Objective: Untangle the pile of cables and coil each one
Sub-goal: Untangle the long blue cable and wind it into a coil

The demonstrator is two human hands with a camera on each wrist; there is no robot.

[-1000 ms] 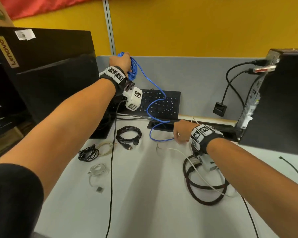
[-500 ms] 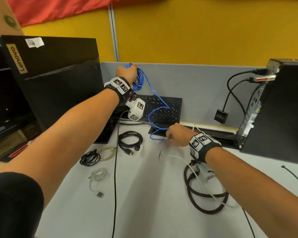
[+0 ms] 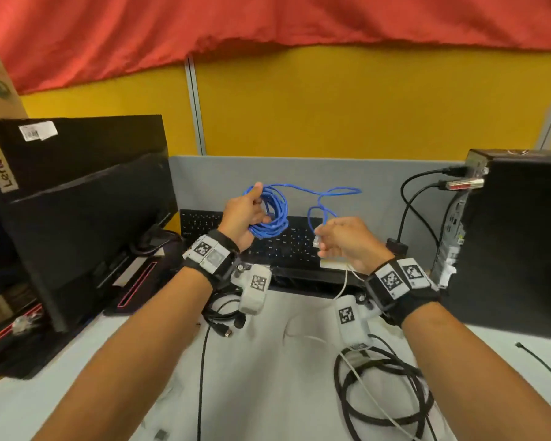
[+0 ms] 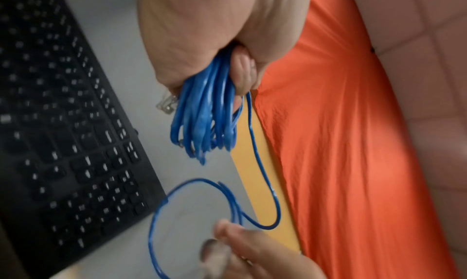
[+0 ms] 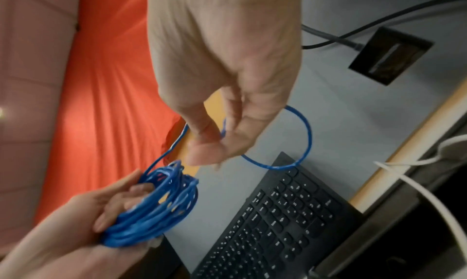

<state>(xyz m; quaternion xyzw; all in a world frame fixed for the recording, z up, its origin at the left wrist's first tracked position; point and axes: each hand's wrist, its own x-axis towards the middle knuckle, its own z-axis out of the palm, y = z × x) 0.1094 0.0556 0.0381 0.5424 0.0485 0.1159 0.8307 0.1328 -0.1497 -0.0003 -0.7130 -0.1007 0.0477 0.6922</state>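
Observation:
A blue network cable is wound into a coil (image 3: pixel 272 214) that my left hand (image 3: pixel 258 205) grips above the black keyboard (image 3: pixel 287 246). From the coil a loose blue loop (image 3: pixel 334 192) runs right and down to its clear plug (image 3: pixel 317 241), pinched in my right hand (image 3: pixel 322 243). In the left wrist view my fingers (image 4: pixel 242 71) curl round the bundled coil (image 4: pixel 204 113). In the right wrist view thumb and finger of my right hand (image 5: pixel 217 143) pinch the blue strand (image 5: pixel 303 139), with the coil (image 5: pixel 156 213) lower left.
On the grey table (image 3: pixel 268 393) lie a thick black cable loop (image 3: pixel 385 409) crossed by a white cable (image 3: pixel 366 380), a small black coiled cable (image 3: pixel 223 313) and a long thin black cable (image 3: pixel 201 377). A monitor (image 3: pixel 77 202) stands left, a PC tower (image 3: pixel 519 243) right.
My right hand has lifted the cable's free end off the table up toward the coil. The left hand has come lower and nearer. The head view has tilted upward.

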